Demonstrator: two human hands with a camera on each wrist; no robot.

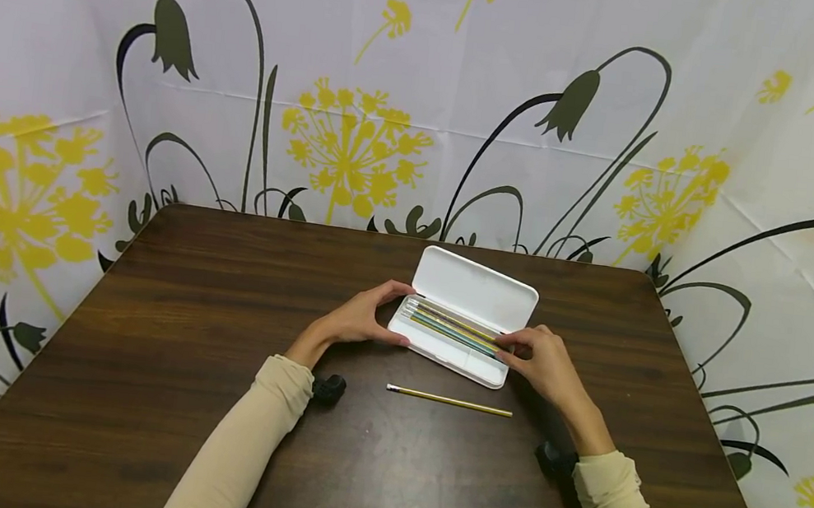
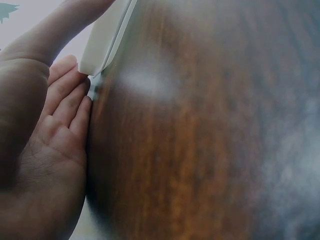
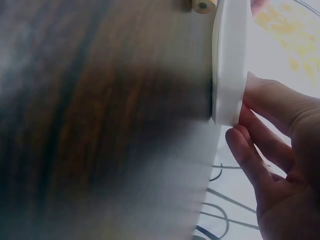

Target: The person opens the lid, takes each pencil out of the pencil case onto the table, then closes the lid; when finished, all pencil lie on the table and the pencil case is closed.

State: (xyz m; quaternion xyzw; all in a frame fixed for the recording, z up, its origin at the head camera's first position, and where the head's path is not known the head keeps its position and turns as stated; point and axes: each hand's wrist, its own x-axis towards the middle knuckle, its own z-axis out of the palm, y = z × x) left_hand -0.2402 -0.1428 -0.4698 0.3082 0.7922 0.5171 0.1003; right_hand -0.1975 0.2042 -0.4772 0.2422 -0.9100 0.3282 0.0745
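Observation:
A white pencil case (image 1: 473,360) lies open on the dark wooden table (image 1: 183,330), its lid (image 1: 478,290) tipped back. Several pencils (image 1: 451,327) lie in its tray. My left hand (image 1: 378,313) holds the case's left end, index finger along the far side and thumb on the near edge. In the left wrist view the case's corner (image 2: 102,45) sits against my left hand's fingers (image 2: 67,100). My right hand (image 1: 531,351) grips the right end, fingertips at the pencil tips. In the right wrist view its thumb (image 3: 270,100) presses the case's end (image 3: 230,65).
A single yellow pencil (image 1: 449,401) lies on the table just in front of the case, between my forearms; its end (image 3: 202,5) shows in the right wrist view. A floral curtain (image 1: 352,141) hangs behind and beside the table.

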